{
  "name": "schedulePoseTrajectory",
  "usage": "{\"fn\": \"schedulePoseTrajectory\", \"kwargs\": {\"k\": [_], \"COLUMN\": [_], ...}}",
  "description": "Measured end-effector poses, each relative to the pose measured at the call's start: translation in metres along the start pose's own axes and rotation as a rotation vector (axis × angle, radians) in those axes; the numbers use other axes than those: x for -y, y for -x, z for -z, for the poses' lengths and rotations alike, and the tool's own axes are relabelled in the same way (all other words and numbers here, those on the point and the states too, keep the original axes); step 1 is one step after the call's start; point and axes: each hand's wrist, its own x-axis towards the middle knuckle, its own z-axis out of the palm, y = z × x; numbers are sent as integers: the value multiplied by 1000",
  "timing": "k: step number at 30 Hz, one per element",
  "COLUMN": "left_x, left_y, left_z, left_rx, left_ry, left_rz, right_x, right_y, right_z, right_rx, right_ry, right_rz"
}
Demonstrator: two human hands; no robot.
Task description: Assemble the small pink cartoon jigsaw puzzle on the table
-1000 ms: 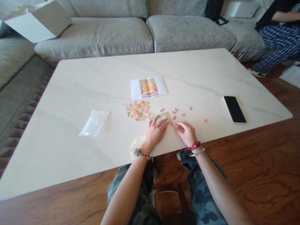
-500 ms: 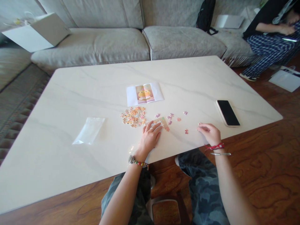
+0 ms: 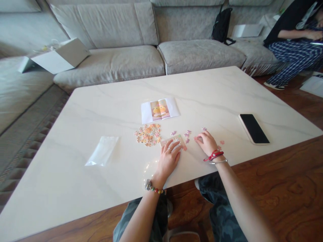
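My left hand (image 3: 169,160) lies on a small assembled section of jigsaw puzzle (image 3: 181,139), fingers stretched out and covering part of it. To the right, my right hand (image 3: 208,144) has its thumb and fingertips pinched at a pink puzzle piece (image 3: 195,138) on the table. Several purple puzzle pieces (image 3: 187,133) lie between the two hands, and another purple piece (image 3: 204,129) is just beyond the right hand. Pink pieces (image 3: 222,142) rest beside the right wrist. A heap of loose orange and yellow puzzle pieces (image 3: 148,135) sits beyond my left hand.
A folded picture sheet (image 3: 160,110) lies behind the heap on the white table (image 3: 101,107). At left is a clear plastic bag (image 3: 102,151); at right, a phone (image 3: 253,129). Beyond the table stands a grey sofa (image 3: 121,64), where another person (image 3: 295,47) sits.
My right hand has moved left from the table's right part to the pink piece. Pink pieces now show near where it was. The left hand stays on the assembled section; the view has shifted.
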Motion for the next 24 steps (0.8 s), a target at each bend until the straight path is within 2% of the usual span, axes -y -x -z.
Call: {"fn": "schedulePoseTrajectory", "kwargs": {"k": [3, 6, 10, 15, 17, 24], "left_x": [2, 11, 30, 44, 42, 12], "left_y": [-5, -8, -8, 0, 5, 36], "left_z": [0, 4, 14, 18, 17, 11], "left_rx": [-28, -75, -175, -241, -244, -188], "left_ry": [18, 27, 28, 51, 57, 115], "left_rz": [18, 77, 167, 248, 272, 299], "right_x": [-3, -5, -4, -4, -4, -12], "right_y": [2, 4, 8, 17, 19, 20], "right_z": [-3, 6, 19, 23, 23, 35], "right_rx": [-17, 37, 81, 157, 169, 31], "right_ry": [-14, -47, -107, -149, -164, -121], "right_rz": [0, -3, -77, -66, -59, -21]}}
